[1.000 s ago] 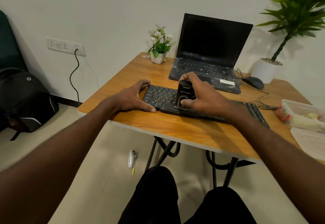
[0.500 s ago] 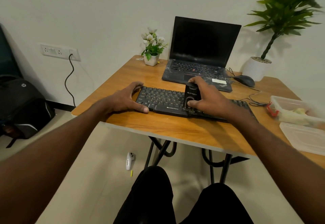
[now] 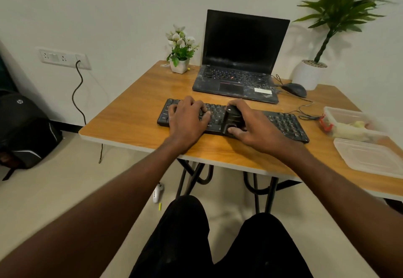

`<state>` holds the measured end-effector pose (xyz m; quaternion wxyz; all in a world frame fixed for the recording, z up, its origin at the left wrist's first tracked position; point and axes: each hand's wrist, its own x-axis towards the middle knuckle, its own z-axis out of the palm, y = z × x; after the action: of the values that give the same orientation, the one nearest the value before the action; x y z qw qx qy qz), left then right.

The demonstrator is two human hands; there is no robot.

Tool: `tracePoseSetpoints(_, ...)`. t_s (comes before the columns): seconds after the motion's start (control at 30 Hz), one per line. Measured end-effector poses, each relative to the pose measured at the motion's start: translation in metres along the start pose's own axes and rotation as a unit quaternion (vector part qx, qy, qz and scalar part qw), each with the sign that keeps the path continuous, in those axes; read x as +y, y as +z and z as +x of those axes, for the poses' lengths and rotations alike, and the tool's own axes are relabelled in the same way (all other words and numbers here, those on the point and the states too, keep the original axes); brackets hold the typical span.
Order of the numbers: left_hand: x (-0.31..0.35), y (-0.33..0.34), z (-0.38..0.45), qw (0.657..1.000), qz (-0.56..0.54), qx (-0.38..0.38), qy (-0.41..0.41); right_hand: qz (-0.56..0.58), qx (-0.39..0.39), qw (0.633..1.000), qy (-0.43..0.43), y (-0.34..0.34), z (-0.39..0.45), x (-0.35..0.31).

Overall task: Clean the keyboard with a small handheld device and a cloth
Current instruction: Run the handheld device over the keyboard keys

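Observation:
A black keyboard (image 3: 281, 122) lies across the wooden table (image 3: 135, 111) in front of me. My right hand (image 3: 255, 127) grips a small black handheld device (image 3: 233, 118) that stands on the keys near the keyboard's middle, thumb at its lower end. My left hand (image 3: 187, 118) rests flat on the keyboard's left half, fingers spread over the keys. A yellowish cloth (image 3: 349, 129) lies inside a clear plastic container (image 3: 340, 111) at the right.
An open black laptop (image 3: 239, 59) stands behind the keyboard, a mouse (image 3: 294, 89) with its cable to its right. A small flower pot (image 3: 180, 64), a large potted plant (image 3: 309, 74) and a clear lid (image 3: 370, 157) are also there. A backpack (image 3: 24, 129) sits on the floor.
My left hand has moved from the keyboard's left edge onto its keys. The device and my right hand have shifted slightly right along the keyboard. The camera has come closer.

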<state>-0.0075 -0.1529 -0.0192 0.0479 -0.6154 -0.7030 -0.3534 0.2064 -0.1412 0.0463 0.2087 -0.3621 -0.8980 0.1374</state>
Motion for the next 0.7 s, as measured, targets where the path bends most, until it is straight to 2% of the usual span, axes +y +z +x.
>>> tracePoseSetpoints(0.07, -0.002, 0.001, 0.001, 1.000, 0.005, 0.004, 0.010, -0.047, -0.042, 0.998, 0.016, -0.016, 0.001, 0.004)
tracePoseSetpoints(0.13, -0.002, 0.001, 0.001, 1.000, 0.001, 0.008, 0.009, -0.076, -0.042, 0.996, 0.028, -0.031, 0.006, 0.005)
tracePoseSetpoints(0.27, -0.002, 0.002, 0.002, 1.000, 0.004, 0.002, 0.001, 0.022, 0.017, 0.999, 0.017, -0.013, 0.001, -0.004)
tracePoseSetpoints(0.37, -0.001, 0.003, 0.003, 1.000, 0.009, 0.002, -0.002, -0.007, -0.007, 1.000, 0.003, 0.001, -0.009, 0.005)
tracePoseSetpoints(0.47, -0.001, 0.002, 0.002, 1.000, 0.005, -0.004, -0.002, -0.011, -0.023, 0.999, 0.039, -0.017, -0.003, 0.013)
tracePoseSetpoints(0.6, 0.002, 0.000, 0.001, 1.000, 0.004, -0.006, -0.011, 0.066, 0.014, 0.997, 0.045, -0.013, 0.008, -0.003)
tracePoseSetpoints(0.7, 0.000, 0.001, 0.002, 1.000, 0.003, -0.004, -0.013, 0.020, 0.003, 1.000, 0.017, 0.000, 0.004, -0.006)
